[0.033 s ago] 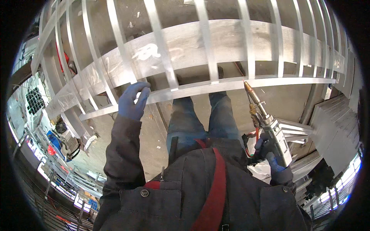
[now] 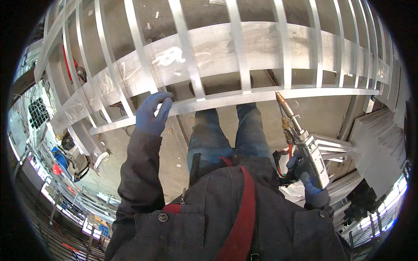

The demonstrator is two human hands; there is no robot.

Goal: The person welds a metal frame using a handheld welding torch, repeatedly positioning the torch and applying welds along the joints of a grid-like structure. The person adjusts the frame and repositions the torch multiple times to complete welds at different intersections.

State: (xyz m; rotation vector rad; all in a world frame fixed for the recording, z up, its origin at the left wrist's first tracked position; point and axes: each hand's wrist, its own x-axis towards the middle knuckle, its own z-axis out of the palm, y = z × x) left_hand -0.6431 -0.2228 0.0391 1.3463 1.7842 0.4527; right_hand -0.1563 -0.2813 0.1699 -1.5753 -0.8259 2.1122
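A silvery metal railing (image 2: 217,102) with many upright bars crosses in front of me. My left hand (image 2: 151,114), in a blue glove, curls its fingers over the near rail, left of my legs. At the right, my right hand (image 2: 300,167), also gloved, is wrapped around a welding gun (image 2: 312,158) with a metal body. Its copper-coloured nozzle (image 2: 281,101) points up and left at the near rail; I cannot tell if the tip touches. Part of my right hand is hidden by the gun's body.
Behind the bars runs a wide metal plank (image 2: 209,52) with white marks. Metal lengths (image 2: 331,145) lie at the right, beside large grey panels (image 2: 379,139). On the left are a grey-and-blue case (image 2: 78,161) and a red rounded thing (image 2: 57,169). Cables hang near the gun.
The railing's bars and my left hand on the rail appear slightly farther right in the view. My right hand and the welding gun have hardly moved.
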